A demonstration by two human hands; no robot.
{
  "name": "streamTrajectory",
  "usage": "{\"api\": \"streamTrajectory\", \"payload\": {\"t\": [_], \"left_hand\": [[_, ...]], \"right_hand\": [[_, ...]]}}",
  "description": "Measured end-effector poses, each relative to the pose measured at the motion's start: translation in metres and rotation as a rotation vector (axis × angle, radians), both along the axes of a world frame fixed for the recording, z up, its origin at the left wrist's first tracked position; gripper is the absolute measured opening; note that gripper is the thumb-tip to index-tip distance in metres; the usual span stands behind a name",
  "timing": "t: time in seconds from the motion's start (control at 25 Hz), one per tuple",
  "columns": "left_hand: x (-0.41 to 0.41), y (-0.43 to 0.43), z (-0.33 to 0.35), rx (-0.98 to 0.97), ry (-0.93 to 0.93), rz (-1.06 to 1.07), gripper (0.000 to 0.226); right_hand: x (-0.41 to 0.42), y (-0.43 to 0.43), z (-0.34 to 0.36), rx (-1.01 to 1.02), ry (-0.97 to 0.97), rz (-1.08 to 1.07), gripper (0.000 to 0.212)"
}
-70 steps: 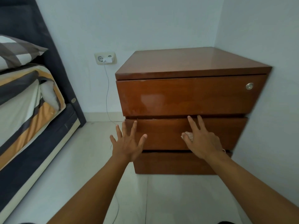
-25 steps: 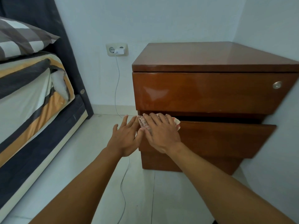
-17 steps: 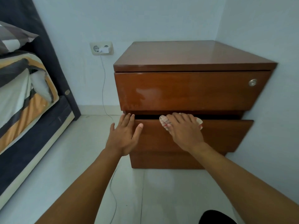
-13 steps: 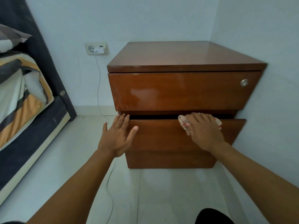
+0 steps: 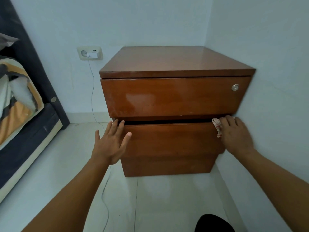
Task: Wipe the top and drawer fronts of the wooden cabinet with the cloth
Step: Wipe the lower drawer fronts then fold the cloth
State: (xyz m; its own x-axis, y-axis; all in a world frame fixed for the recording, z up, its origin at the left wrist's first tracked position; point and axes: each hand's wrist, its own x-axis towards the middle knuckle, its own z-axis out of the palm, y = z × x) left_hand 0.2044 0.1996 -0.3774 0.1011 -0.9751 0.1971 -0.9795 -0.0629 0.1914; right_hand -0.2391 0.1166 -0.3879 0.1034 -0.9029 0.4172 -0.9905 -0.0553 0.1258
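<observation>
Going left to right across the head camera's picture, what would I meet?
Bed → wall socket → left hand → cabinet → lock → right hand pressing the cloth.

Red-brown cabinet point(image 5: 173, 96) — white cloth point(image 5: 217, 127), red-patterned — pale walls point(image 5: 133, 22).

Head view, down and forward, near cabinet point(image 5: 173, 97)

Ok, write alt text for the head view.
A right hand presses a cloth on the right end of a wooden cabinet's slightly open middle drawer; the open left hand braces its left end.
</observation>
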Motion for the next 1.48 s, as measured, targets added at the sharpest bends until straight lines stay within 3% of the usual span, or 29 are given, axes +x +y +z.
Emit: {"api": "streamTrajectory", "payload": {"t": [0.12, 0.28, 0.32, 0.48, 0.64, 1.04, 1.2, 1.36, 1.48], "left_hand": [[0.002, 0.001, 0.0, -0.02, 0.019, -0.01, 0.094], [0.0, 0.001, -0.011, -0.097, 0.079, -0.02, 0.087], [-0.001, 0.001, -0.014, -0.122, 0.09, -0.027, 0.085], [0.003, -0.002, -0.028, -0.206, 0.097, -0.054, 0.075], [0.009, -0.007, -0.041, -0.279, 0.067, -0.067, 0.071], [0.004, -0.01, -0.046, -0.332, 0.061, -0.043, 0.068], [0.004, -0.009, -0.044, -0.33, 0.048, -0.051, 0.068], [0.005, -0.01, -0.044, -0.323, 0.029, -0.054, 0.067], [0.01, -0.012, -0.048, -0.341, 0.011, -0.073, 0.068]], "right_hand": [[-0.003, -0.005, -0.003, -0.053, -0.174, 0.002, 0.04], [0.034, 0.015, 0.013, -0.335, -0.813, 0.001, 0.034], [0.06, 0.029, 0.019, -0.426, -0.85, 0.087, 0.036], [0.193, 0.044, 0.016, -0.384, -0.618, 0.432, 0.048], [0.249, 0.035, -0.024, -0.206, -0.29, 0.455, 0.049], [0.093, 0.01, -0.045, -0.51, -0.287, 0.183, 0.037], [0.037, 0.001, -0.048, -0.51, -0.379, 0.128, 0.041], [0.03, 0.004, -0.038, -0.563, -0.63, 0.027, 0.049], [0.087, 0.028, -0.039, -0.618, -0.653, 0.204, 0.048]]}}
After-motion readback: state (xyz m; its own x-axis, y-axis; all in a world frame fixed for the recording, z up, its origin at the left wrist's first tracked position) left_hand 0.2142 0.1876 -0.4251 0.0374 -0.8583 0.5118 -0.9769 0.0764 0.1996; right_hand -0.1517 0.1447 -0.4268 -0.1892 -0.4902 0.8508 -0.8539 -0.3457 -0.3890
